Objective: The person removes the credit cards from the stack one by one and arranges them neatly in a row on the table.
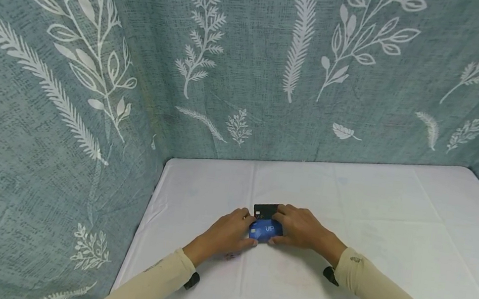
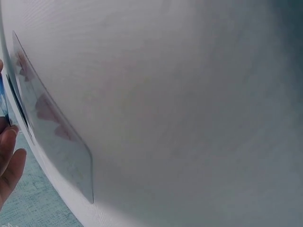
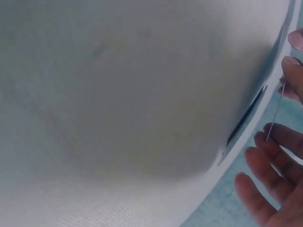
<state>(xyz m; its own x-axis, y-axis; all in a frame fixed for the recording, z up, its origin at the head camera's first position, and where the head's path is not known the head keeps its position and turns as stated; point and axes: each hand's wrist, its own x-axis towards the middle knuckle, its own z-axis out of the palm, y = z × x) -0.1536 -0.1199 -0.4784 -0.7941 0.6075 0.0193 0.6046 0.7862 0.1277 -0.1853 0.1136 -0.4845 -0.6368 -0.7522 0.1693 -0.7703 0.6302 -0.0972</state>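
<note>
Both hands pinch a blue card (image 1: 266, 230) marked VIP by its edges, my left hand (image 1: 229, 230) at the left side and my right hand (image 1: 299, 227) at the right. In the right wrist view this blue card (image 3: 276, 113) shows as a thin edge between thumb and fingers, raised over the table. Just beyond it is a black card (image 1: 264, 209) with a chip and VIP lettering, partly covered by the blue card and right fingers. Below the left hand, a clear card (image 2: 57, 125) with reddish shapes lies on the table.
A white cloth (image 1: 376, 206) with fold lines covers the table. Blue-green curtains (image 1: 250, 61) with white leaf prints rise along the back and left edges. A dark wrist device (image 1: 192, 281) shows under the left sleeve, another (image 1: 330, 275) under the right.
</note>
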